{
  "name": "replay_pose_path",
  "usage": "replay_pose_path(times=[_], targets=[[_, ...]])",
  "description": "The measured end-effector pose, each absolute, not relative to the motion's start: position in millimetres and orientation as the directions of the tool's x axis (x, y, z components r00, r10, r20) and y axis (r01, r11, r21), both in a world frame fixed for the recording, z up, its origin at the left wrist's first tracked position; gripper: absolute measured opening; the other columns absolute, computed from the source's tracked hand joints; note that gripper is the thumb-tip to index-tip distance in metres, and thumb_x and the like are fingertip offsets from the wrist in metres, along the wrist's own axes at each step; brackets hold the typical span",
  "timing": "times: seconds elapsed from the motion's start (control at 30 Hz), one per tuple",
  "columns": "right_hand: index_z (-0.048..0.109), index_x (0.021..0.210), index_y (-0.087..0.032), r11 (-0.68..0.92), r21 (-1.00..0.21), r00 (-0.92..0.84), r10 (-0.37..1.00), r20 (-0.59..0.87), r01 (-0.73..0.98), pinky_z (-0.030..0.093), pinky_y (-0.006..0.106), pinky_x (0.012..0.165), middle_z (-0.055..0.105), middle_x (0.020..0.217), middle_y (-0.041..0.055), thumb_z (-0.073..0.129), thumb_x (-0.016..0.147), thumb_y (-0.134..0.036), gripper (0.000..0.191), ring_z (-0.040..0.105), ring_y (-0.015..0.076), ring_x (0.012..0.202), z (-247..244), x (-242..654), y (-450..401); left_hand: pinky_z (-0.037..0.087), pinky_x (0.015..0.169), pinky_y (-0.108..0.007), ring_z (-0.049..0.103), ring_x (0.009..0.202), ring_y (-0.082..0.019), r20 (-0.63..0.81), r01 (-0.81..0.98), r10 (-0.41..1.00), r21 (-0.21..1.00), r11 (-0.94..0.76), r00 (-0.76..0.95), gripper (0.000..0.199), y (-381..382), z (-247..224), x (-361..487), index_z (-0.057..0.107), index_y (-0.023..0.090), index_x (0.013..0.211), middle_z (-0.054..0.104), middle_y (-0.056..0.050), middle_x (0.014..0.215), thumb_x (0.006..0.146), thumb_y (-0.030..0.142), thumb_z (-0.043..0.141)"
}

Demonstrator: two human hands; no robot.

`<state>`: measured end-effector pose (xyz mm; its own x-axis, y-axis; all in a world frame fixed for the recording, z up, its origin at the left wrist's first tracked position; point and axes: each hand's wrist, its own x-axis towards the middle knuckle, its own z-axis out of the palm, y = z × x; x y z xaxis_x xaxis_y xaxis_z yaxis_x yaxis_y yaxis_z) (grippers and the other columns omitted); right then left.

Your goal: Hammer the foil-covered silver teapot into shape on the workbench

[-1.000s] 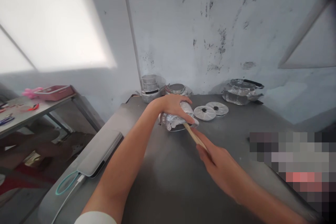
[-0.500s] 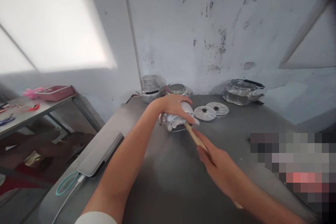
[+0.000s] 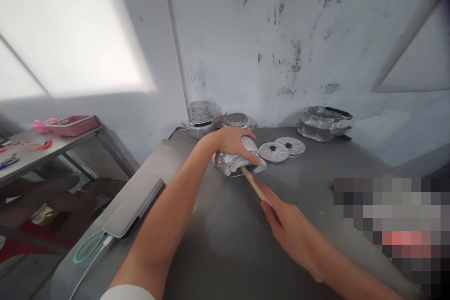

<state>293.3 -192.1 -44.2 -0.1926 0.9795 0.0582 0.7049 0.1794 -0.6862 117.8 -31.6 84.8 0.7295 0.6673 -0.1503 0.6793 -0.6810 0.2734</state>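
A dented silvery metal pot [image 3: 232,163] lies on its side on the grey table, its opening facing me. My left hand [image 3: 235,143] is spread over the top of it, thumb and fingers gripping its wall. In my right hand [image 3: 283,215] is a pale wooden stick [image 3: 253,183], whose far end reaches the pot's opening; its tip is hidden in the dark inside. Two round metal lids [image 3: 274,152] with black knobs lie to the right of the pot.
Behind stand stacked metal pots [image 3: 201,119], another pot [image 3: 236,120] and a kettle-like pot [image 3: 321,124] near the wall. A grey power bank [image 3: 135,206] with cables lies at the left edge. A side table holds a pink basket [image 3: 75,125].
My right hand and the stick have moved slightly left, and the stick's tip now sits further left at the pot's opening. My left hand keeps its grip.
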Motion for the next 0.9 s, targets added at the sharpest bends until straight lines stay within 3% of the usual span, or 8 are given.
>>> replay_pose_path(times=[0.2, 0.43, 0.7, 0.9], targets=[[0.021, 0.158, -0.029, 0.172, -0.710, -0.163, 0.983, 0.080, 0.683, 0.038, 0.025, 0.055, 0.047, 0.064, -0.0060, 0.026, 0.102, -0.037, 0.057, 0.046, 0.0150, 0.053, -42.6, 294.0, -190.9, 0.043, 0.103, -0.040, 0.043, 0.133, -0.034, -0.157, 0.686, 0.674, 0.287, -0.669, 0.722, 0.099, -32.4, 85.2, 117.7, 0.041, 0.035, 0.145, 0.039, 0.001, 0.154, 0.063, 0.087, 0.059], [0.024, 0.157, -0.027, 0.186, -0.665, -0.192, 0.979, 0.065, 0.723, 0.044, 0.029, 0.066, 0.060, 0.070, -0.0024, 0.028, 0.100, -0.033, 0.057, 0.058, 0.0169, 0.059, -45.3, 292.6, -190.5, 0.043, 0.103, -0.039, 0.043, 0.133, -0.034, -0.148, 0.684, 0.673, 0.274, -0.676, 0.725, 0.098, -31.7, 84.4, 117.7, 0.042, 0.034, 0.144, 0.040, 0.001, 0.154, 0.063, 0.087, 0.059], [0.020, 0.158, -0.025, 0.236, -0.639, -0.195, 0.971, 0.135, 0.732, 0.043, 0.026, 0.060, 0.056, 0.067, -0.0033, 0.025, 0.101, -0.034, 0.058, 0.054, 0.0154, 0.056, -37.2, 288.2, -192.1, 0.043, 0.104, -0.040, 0.044, 0.133, -0.034, -0.143, 0.687, 0.679, 0.287, -0.668, 0.720, 0.098, -33.0, 85.5, 117.9, 0.043, 0.034, 0.143, 0.041, 0.001, 0.153, 0.062, 0.086, 0.060], [0.031, 0.156, -0.022, 0.245, -0.629, -0.221, 0.968, 0.118, 0.738, 0.047, 0.030, 0.068, 0.061, 0.069, 0.0011, 0.027, 0.100, -0.032, 0.057, 0.062, 0.0188, 0.063, -38.3, 287.6, -191.8, 0.043, 0.104, -0.041, 0.042, 0.135, -0.035, -0.154, 0.681, 0.670, 0.291, -0.672, 0.726, 0.098, -32.0, 85.4, 118.0, 0.043, 0.034, 0.144, 0.039, 0.000, 0.154, 0.062, 0.087, 0.060]])
